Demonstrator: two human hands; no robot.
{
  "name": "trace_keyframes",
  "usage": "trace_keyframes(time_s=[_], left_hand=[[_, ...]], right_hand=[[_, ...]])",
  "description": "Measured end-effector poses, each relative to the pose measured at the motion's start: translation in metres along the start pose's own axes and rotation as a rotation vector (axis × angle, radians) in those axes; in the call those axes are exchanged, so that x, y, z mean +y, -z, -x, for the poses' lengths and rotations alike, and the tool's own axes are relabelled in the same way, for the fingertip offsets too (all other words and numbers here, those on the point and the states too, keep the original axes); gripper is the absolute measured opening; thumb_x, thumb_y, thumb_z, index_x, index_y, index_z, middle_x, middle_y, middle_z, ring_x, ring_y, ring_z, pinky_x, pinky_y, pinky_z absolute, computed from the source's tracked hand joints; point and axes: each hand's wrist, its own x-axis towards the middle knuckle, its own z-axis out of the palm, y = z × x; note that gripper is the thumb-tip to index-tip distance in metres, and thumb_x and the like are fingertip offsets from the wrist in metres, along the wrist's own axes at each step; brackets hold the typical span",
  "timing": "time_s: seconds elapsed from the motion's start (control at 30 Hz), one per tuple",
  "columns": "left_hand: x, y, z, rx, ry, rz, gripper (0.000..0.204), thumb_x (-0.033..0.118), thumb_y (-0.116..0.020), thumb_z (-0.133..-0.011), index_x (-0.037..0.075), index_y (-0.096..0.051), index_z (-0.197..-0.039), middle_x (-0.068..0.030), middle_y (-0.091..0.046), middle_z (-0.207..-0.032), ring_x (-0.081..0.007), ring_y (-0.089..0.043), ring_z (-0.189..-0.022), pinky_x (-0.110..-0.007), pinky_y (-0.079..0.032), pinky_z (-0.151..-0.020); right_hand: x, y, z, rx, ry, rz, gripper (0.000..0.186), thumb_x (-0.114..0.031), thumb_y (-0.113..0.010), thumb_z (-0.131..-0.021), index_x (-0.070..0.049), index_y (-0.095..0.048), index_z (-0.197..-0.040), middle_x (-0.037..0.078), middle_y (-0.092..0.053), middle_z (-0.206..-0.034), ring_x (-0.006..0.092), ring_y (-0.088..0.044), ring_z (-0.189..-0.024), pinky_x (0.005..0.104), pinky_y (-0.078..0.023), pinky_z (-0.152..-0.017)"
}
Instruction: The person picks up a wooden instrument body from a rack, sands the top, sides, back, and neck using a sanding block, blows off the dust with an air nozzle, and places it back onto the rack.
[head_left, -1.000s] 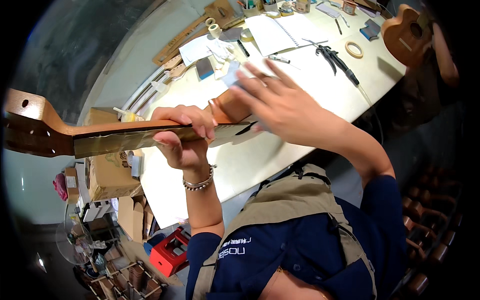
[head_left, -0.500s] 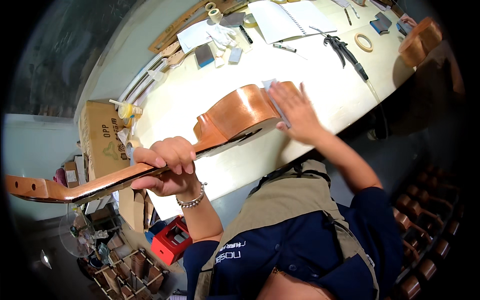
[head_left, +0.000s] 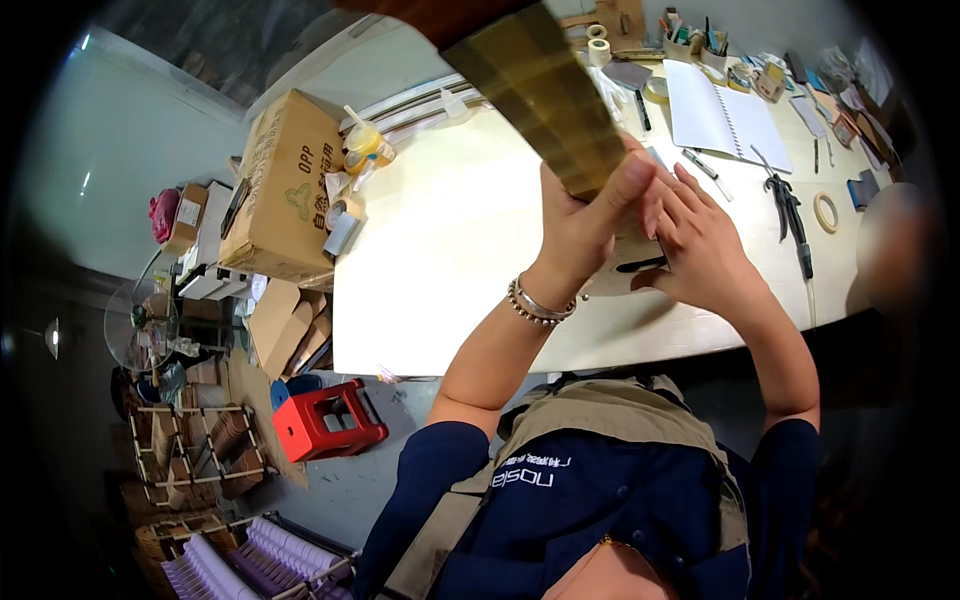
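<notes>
One large white counter (head_left: 440,260) is seen, and the work is held up above its near edge, close to the camera. One stringed-instrument neck (head_left: 545,90), long, with a greenish-brown fingerboard face, is raised steeply so that its far end runs out of the top of the picture. The lower end is hidden behind the hands, and a pale rounded piece (head_left: 625,275) showing just under them may belong to the same instrument; this cannot be told for certain.

Two hands are in use. The left hand (head_left: 585,225) is closed around the neck, with the thumb laid up along its edge. The right hand (head_left: 700,245) is pressed flat against the neck just beside the left, fingers spread; whether anything is pinched beneath it cannot be told.

To do this well, the neck should probably be kept steady by the left grip, well clear of the clutter, while light, even pressure is applied by the right.

Along the left edge of the counter one cardboard box (head_left: 285,190) is stood. Toward the far right corner one open spiral notebook (head_left: 725,115) is laid, with one pair of black-handled pliers (head_left: 785,200) and one tape ring (head_left: 826,212) nearer the right edge. One red stool (head_left: 325,420) is set on the floor below.
</notes>
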Motion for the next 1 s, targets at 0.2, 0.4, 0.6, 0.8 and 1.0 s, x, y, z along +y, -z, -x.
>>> trace_keyframes(time_s=[0.2, 0.4, 0.6, 0.8, 1.0], left_hand=[[0.004, 0.037, 0.029, 0.062, -0.164, -0.085, 0.036, 0.039, -0.044, -0.095, 0.008, -0.042, -0.078, -0.0009, -0.038, -0.05, -0.0128, -0.041, -0.04, -0.025, -0.037, -0.037], [0.029, 0.098, 0.089, 0.142, -0.264, 0.139, 0.033, 0.041, -0.049, -0.093, 0.011, -0.041, -0.079, 0.0029, -0.04, -0.05, -0.01, -0.041, -0.039, -0.028, -0.042, -0.049], [0.04, 0.116, 0.108, 0.185, -0.212, 0.201, 0.031, 0.035, -0.056, -0.09, 0.012, -0.045, -0.073, 0.003, -0.04, -0.052, -0.0082, -0.039, -0.044, -0.024, -0.038, -0.056], [0.037, 0.172, 0.152, 0.593, -0.176, 0.334, 0.026, 0.029, -0.055, -0.088, 0.012, -0.046, -0.071, 0.0026, -0.045, -0.052, -0.008, -0.044, -0.045, -0.024, -0.044, -0.054], [0.007, 0.218, 0.214, 1.652, 0.217, 0.041, 0.023, 0.03, -0.05, -0.081, 0.012, -0.045, -0.068, -0.0007, -0.052, -0.063, -0.0155, -0.054, -0.058, -0.031, -0.051, -0.061]], right_hand=[[0.016, -0.071, 0.022, 0.392, -0.236, -0.851, 0.08, -0.058, -0.032, -0.088, 0.0, -0.021, -0.142, 0.018, -0.029, -0.144, 0.026, -0.028, -0.134, 0.04, -0.018, -0.11], [0.053, -0.11, 0.068, 0.043, -0.362, -0.201, 0.064, -0.047, -0.024, -0.095, -0.008, -0.016, -0.145, 0.01, -0.022, -0.149, 0.0304, -0.017, -0.138, 0.0545, -0.004, -0.11], [-0.013, -0.106, 0.035, 0.163, -0.225, -0.251, 0.071, -0.048, -0.042, -0.087, -0.013, -0.021, -0.145, 0.008, -0.024, -0.149, 0.0258, -0.02, -0.138, 0.0509, -0.009, -0.112], [-0.006, -0.101, 0.014, 0.032, -0.292, 0.084, 0.08, -0.055, -0.05, -0.079, -0.007, -0.029, -0.14, 0.01, -0.029, -0.146, 0.0272, -0.024, -0.136, 0.0555, -0.009, -0.11], [-0.029, -0.114, -0.008, 0.159, -0.186, -0.264, 0.077, -0.05, -0.057, -0.076, -0.003, -0.038, -0.135, 0.01, -0.035, -0.143, 0.0256, -0.025, -0.136, 0.047, -0.014, -0.111]])
